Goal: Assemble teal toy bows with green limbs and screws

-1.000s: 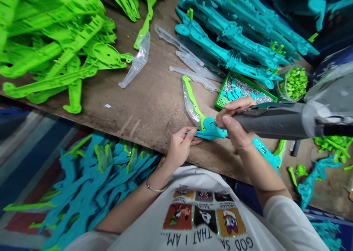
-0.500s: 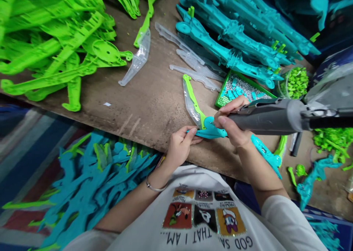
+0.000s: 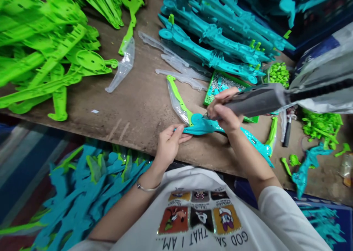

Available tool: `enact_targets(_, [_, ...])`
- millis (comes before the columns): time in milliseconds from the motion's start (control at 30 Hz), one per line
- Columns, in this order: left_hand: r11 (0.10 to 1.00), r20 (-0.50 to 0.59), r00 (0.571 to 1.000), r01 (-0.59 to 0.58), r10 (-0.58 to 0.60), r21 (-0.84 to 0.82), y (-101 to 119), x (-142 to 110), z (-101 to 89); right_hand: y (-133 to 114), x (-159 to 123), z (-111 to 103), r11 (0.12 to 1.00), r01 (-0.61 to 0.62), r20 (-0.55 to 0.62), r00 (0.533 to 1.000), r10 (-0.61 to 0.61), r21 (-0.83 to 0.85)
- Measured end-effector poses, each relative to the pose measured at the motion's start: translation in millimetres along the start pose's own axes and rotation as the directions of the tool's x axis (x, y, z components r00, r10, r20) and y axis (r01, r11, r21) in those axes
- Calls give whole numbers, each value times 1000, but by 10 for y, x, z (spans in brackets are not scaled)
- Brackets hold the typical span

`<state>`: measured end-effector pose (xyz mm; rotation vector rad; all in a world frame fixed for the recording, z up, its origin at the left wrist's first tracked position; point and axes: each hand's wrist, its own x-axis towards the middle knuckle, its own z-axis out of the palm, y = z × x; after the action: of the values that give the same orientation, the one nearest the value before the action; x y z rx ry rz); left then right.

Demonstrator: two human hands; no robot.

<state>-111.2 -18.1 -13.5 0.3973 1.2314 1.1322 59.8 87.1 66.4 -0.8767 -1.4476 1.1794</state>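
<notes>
My left hand [image 3: 169,142] pinches the near left end of a blue plastic toy bow body [image 3: 205,126] at the table's front edge. A green curved limb with a clear plastic piece [image 3: 179,102] projects from it, up and to the left. Another green limb [image 3: 272,137] is at its right end. My right hand [image 3: 226,111] is closed round the front of a grey electric screwdriver [image 3: 253,100]. The tool lies nearly level, its tip by the round blue joint; whether the tip touches is hard to see.
Green parts [image 3: 41,52] are heaped at left, blue bodies [image 3: 215,56] at the back. Clear pieces [image 3: 179,63] lie between. A green tray [image 3: 211,93] of screws and a tub of green bits [image 3: 278,74] stand behind my right hand. Blue-green bows [image 3: 82,192] are piled below the table's edge.
The screwdriver's tip has left the spot on the round blue joint and moved a little rightward, its rear swinging up. My left hand keeps its hold. The whole view has shifted slightly.
</notes>
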Motion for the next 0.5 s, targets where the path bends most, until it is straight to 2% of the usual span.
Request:
enact_targets(67, [1000, -27, 1000, -5, 5, 10, 58, 8, -74, -106, -12, -168, 992, 126, -183, 976, -120, 18])
enact_targets(133, [999, -48, 999, -12, 13, 36, 131, 19, -193, -208, -26, -407, 980, 195, -295, 934, -199, -44])
enact_targets(233, [993, -71, 997, -28, 36, 118, 251, 38, -386, -273, -72, -777, 970, 192, -436, 868, -239, -149])
enact_targets(333, [959, -81, 993, -55, 81, 279, 358, 23, -491, -171, -132, -1005, 968, 180, -530, 811, -247, -176])
enact_targets(400, [885, -106, 987, -60, 122, 462, 413, -18, -498, -42, -159, -1057, 974, 159, -543, 810, -222, -161])
enact_targets(500, [700, -136, 949, -109, 286, 706, 448, -97, -479, 135, -163, -1045, 983, 99, -530, 832, -166, -152])
